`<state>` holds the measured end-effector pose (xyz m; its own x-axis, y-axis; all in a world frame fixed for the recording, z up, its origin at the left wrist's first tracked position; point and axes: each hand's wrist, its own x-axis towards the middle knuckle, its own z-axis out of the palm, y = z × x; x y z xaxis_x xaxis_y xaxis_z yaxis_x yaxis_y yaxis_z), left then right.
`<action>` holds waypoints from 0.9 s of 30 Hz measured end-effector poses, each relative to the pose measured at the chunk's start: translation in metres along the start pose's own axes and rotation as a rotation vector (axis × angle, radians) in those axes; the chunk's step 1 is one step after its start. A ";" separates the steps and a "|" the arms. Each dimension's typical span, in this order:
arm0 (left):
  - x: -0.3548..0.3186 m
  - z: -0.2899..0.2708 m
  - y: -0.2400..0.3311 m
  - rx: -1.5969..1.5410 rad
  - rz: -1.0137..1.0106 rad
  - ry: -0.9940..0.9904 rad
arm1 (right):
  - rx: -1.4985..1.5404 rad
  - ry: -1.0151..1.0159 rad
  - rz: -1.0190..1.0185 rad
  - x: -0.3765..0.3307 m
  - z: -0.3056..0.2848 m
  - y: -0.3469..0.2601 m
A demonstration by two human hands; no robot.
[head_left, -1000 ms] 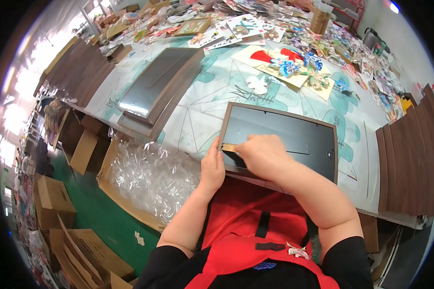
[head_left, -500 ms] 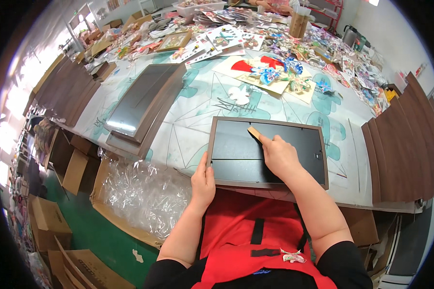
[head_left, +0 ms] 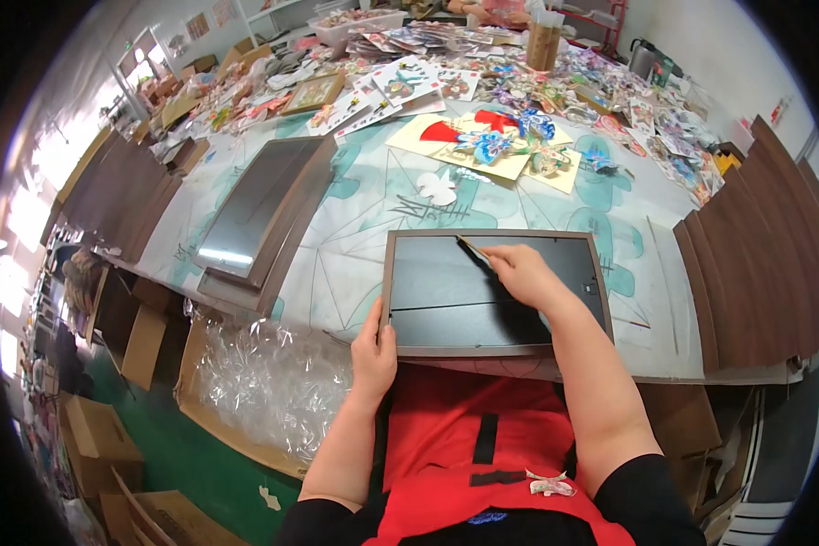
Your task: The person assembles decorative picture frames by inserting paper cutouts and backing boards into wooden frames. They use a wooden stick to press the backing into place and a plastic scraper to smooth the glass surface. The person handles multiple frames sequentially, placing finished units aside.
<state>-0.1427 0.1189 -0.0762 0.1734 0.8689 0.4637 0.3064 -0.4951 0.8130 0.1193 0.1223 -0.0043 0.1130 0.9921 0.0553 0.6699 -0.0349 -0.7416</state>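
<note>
A brown picture frame (head_left: 441, 329) lies back side up at the table's near edge, its dark backing board showing, with a seam across it. My left hand (head_left: 373, 353) grips the frame's left side near the lower corner, fingers along the outer edge. In my right hand (head_left: 526, 275) is a thin, flat, tan wooden strip (head_left: 472, 247). It is turned nearly edge-on, and its tip reaches the inner edge of the frame's far side. Small dark tabs show along that inner edge.
More brown frames (head_left: 264, 205) lie stacked at left. Brown panels or frames (head_left: 742, 273) stand in a row at right. Beyond are yellow cards (head_left: 428, 136) with colourful cut-outs and a white flower-shaped piece (head_left: 437, 188). A carton of clear plastic wrap (head_left: 268, 387) sits below left.
My right hand has moved slightly up, and the wooden strip has turned from its flat face to nearly edge-on, its tip now at the frame's far side. My left hand stays on the frame.
</note>
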 end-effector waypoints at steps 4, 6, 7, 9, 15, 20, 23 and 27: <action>-0.005 0.003 0.000 -0.067 -0.156 -0.024 | -0.302 0.267 -0.049 -0.047 -0.020 0.009; -0.005 0.006 0.002 -0.108 -0.188 -0.034 | -0.435 0.355 0.037 -0.066 -0.034 0.021; -0.004 0.005 0.001 -0.122 -0.168 -0.026 | -0.493 0.387 0.064 -0.070 -0.037 0.029; -0.005 0.006 0.002 -0.190 -0.163 -0.016 | -0.542 0.403 0.105 -0.075 -0.041 0.038; -0.001 -0.008 -0.003 -0.154 -0.169 -0.151 | -0.653 0.367 0.192 -0.069 -0.040 0.039; 0.000 -0.011 -0.004 -0.188 -0.161 -0.166 | -0.400 0.356 0.166 -0.056 -0.044 0.056; 0.002 -0.011 -0.001 -0.128 -0.157 -0.170 | -0.177 0.395 0.002 -0.047 -0.055 0.081; 0.002 -0.011 0.007 0.329 0.051 -0.025 | 0.039 0.311 0.074 -0.078 -0.075 0.047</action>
<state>-0.1503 0.1170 -0.0664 0.2182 0.8450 0.4883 0.5816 -0.5143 0.6302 0.1964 0.0341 0.0066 0.3829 0.9025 0.1973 0.6239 -0.0951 -0.7757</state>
